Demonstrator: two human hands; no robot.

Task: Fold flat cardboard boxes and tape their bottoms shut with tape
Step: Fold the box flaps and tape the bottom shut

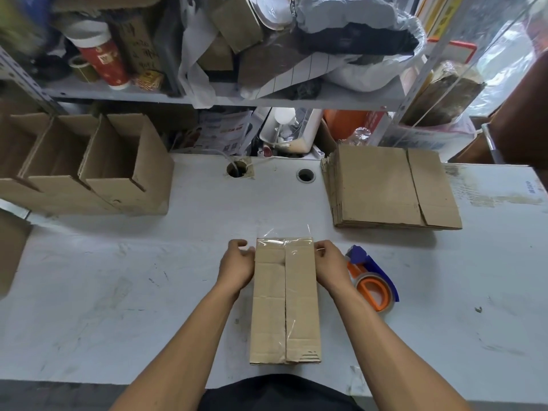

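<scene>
- Both forearms reach forward from the 6 o'clock edge of the view and converge on the far end of a folded cardboard box (284,301) standing at the middle of the white table (118,292).
- The left hand (237,264) lies against the box's left side near its top corner, wrist straight, fingers curled inward and touching the cardboard edge; whether they pinch the tape or only press the side, I cannot tell.
- The right hand (329,262) mirrors it on the right side, fingers bent and pinched at the corner, on the end of the clear tape (286,243).
- That tape runs across the far edge of the box, and a loose flap of it stands up past the edge at 12 o'clock; a strip also follows the centre seam.
- A tape dispenser (372,280), blue with an orange core, lies just beside the right wrist at 3 o'clock.
- A stack of flat boxes (391,188) sits at 2 o'clock; 3 opened boxes (89,164) stand at 10 o'clock.
- Writing on the shelf items is too blurred to read.
</scene>
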